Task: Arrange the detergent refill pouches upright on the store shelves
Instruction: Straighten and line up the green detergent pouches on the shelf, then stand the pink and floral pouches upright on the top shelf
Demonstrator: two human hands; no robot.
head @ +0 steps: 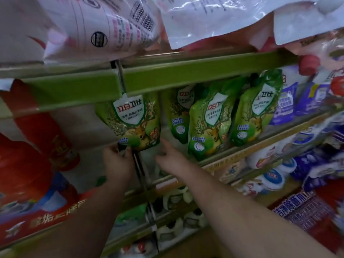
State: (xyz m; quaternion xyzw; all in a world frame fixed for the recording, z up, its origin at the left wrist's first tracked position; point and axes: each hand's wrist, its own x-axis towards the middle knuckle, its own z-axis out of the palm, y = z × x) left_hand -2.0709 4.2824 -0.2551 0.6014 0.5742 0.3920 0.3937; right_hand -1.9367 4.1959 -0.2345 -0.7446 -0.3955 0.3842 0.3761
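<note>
a green detergent pouch stands nearly upright at the front of the middle shelf, its long axis vertical and leaning slightly to the left, top edge up under the green shelf rail, printed face toward the camera. the left hand is at its lower left corner, fingers curled and pinching the bottom edge. the right hand reaches in at its lower right corner, fingers extended and a little apart, tips touching or just beside the pouch base; contact is hard to tell through the blur. to the right three more green pouches stand on the same shelf, tops tilted right, and beyond them blue and white pouches. pink and white pouches overhang the shelf above. red bottles sit at left.
</note>
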